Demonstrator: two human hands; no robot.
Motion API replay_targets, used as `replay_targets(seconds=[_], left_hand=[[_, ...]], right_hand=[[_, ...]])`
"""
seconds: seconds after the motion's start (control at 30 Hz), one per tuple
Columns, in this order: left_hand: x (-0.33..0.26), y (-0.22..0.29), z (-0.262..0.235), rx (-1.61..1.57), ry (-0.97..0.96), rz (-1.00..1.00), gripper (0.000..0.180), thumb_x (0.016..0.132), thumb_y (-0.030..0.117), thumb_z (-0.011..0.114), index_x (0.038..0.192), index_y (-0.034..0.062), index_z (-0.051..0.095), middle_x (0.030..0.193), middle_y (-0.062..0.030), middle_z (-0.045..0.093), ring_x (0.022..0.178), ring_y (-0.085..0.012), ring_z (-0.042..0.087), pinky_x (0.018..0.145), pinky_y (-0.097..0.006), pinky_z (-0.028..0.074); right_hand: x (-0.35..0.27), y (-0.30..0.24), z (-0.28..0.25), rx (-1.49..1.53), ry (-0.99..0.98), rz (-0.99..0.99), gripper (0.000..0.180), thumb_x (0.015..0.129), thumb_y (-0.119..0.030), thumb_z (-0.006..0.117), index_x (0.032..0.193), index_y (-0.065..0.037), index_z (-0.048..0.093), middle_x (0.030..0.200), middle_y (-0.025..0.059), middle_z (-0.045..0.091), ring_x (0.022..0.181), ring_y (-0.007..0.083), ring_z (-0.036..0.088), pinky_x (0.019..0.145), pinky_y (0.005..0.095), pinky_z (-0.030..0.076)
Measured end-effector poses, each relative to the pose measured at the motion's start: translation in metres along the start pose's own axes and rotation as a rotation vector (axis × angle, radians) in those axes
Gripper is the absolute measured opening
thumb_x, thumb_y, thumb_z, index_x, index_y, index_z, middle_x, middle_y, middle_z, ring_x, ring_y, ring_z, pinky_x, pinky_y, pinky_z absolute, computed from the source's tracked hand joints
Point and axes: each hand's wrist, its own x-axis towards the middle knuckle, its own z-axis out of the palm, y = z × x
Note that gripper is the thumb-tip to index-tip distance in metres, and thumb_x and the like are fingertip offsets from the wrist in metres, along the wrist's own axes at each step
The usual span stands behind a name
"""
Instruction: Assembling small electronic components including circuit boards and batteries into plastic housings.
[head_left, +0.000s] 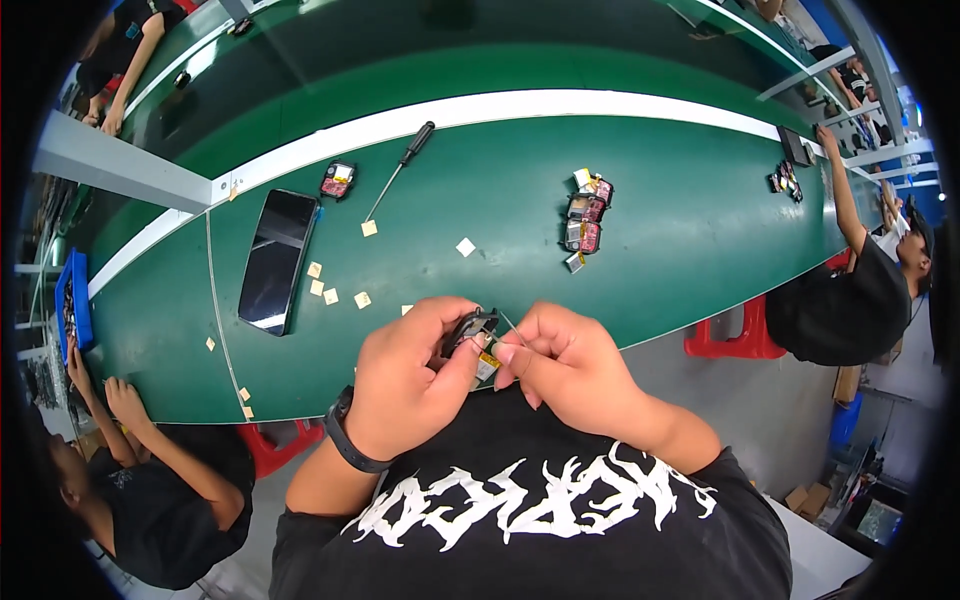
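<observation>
Near the table's front edge, my left hand is closed on a small black device casing, tilted up between thumb and fingers. A silvery, yellow-edged piece like a small battery shows just below the casing, partly covered by my fingers. My right hand is pinched close beside it, thumb against forefinger. A thin metal sliver sticks out from that pinch toward the casing; its kind is hard to make out. The fingers hide where the parts meet.
On the green table lie a black phone-like slab, a screwdriver, one device, a cluster of opened devices and several pale square pads. Co-workers sit left and right. A blue bin stands far left.
</observation>
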Motion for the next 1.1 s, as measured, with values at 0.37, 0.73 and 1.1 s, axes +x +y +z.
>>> replay_targets(seconds=[0.37,0.73,1.1], left_hand=[[0.005,0.008,-0.001,-0.457,-0.052,-0.328,0.031,0.099,0.001,0.058,0.129,-0.0065,0.056,0.099,-0.0056,0.066,0.071,-0.0068,0.064,0.06,-0.021,0.052],[-0.002,0.009,-0.004,-0.431,-0.069,-0.323,0.031,0.101,0.002,0.057,0.132,-0.0043,0.057,0.099,-0.006,0.067,0.07,-0.0094,0.065,0.058,-0.022,0.052],[-0.001,-0.007,0.005,-0.451,-0.038,-0.242,0.024,0.1,0.0,0.058,0.123,-0.0034,0.062,0.098,-0.0053,0.068,0.073,-0.0087,0.064,0.063,-0.022,0.051]], right_hand=[[0.003,0.009,-0.015,-0.564,0.082,-0.586,0.031,0.085,-0.012,0.08,0.112,-0.004,0.066,0.088,0.0058,0.066,0.056,0.012,0.058,0.05,0.0274,0.046],[0.012,-0.001,-0.008,-0.553,0.075,-0.695,0.023,0.078,-0.001,0.08,0.1,-0.002,0.072,0.081,0.006,0.067,0.058,0.0105,0.055,0.051,0.0246,0.041],[0.009,0.005,-0.003,-0.509,0.169,-0.591,0.011,0.085,-0.004,0.078,0.095,0.0,0.073,0.085,0.0096,0.073,0.058,0.0113,0.062,0.051,0.0261,0.048]])
